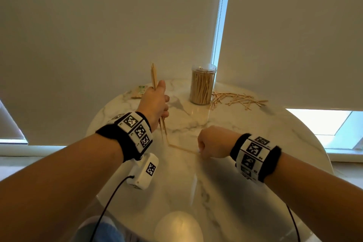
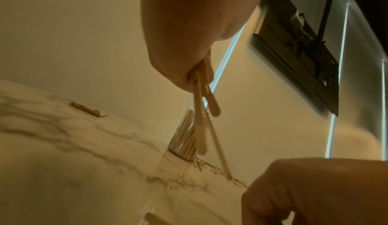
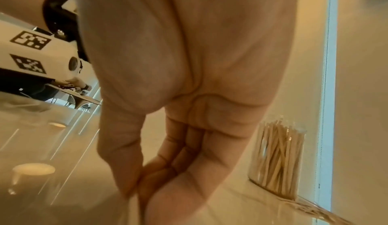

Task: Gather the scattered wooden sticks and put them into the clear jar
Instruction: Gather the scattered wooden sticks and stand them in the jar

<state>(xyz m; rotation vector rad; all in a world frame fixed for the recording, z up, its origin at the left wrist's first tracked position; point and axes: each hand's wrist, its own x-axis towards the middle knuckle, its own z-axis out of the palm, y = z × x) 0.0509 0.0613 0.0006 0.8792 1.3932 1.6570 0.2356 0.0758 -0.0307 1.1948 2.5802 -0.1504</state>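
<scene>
On the marble table [image 1: 225,163], the left hand [image 1: 155,102] grips a bundle of sticks [image 1: 153,74] upright; the right hand [image 1: 211,142] pinches one flat stick [image 1: 183,149]. Light, stiff and thin, they lift best near an end. One jar [image 1: 202,86] stands nearly full; perhaps twenty loose sticks [image 1: 237,98] lie beside it.

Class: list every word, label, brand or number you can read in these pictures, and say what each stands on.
No readable words or numbers.
Wristbands: black-and-white square code markers only, no letters.
White camera box: one such marker.
Small packet with green print on the table: too small and blurred to read.
Clear jar: no label visible.
</scene>
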